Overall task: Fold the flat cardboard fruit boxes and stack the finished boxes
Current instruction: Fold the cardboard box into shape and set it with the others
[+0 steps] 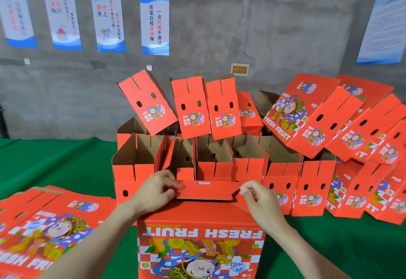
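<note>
Here left hand [158, 187], right hand [257, 194] apart, each seemingly pinching end of flap [206, 192].

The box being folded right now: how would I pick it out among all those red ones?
Start at the green table; the box stands closest to the camera, in front of the row of open boxes. Its FRESH FRUIT lettering reads upside down, and it alone is held by the left hand and right hand.
</note>
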{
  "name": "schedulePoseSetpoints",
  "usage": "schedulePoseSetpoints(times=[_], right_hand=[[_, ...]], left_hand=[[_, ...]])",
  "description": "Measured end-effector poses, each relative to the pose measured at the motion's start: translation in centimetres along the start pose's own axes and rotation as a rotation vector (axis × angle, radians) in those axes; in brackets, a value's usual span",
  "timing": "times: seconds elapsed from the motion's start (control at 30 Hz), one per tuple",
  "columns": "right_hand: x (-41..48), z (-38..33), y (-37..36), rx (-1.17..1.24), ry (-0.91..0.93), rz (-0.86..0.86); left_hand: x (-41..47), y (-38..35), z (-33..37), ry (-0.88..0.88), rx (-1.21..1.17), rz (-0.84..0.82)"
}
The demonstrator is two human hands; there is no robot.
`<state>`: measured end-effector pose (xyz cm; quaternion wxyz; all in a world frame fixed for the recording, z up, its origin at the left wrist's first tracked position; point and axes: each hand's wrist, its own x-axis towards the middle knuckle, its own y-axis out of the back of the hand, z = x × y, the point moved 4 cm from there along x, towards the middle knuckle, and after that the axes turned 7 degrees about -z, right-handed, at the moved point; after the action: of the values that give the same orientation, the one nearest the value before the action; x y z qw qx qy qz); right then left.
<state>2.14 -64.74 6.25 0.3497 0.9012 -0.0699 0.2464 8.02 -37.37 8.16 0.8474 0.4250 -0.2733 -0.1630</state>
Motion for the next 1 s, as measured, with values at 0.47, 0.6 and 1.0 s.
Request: schedulePoseSetpoints(times=[0.47,0.6,1.0], right_hand=[[4.3,0.3,-2.5,-0.341,-0.247,-0.589],[4.3,0.2,-2.9,-0.398,-0.259,-0.53],[3.5,0.0,-3.7,-0.591,-0.215,-0.51]], left_hand=[[1.8,-1.6,-1.2,0.334,0.197,-0.299],[2.1,-2.0,-1.2,0.364,0.288,-0.327],[2.1,-2.3,-1.1,0.367,0.314,-0.229]])
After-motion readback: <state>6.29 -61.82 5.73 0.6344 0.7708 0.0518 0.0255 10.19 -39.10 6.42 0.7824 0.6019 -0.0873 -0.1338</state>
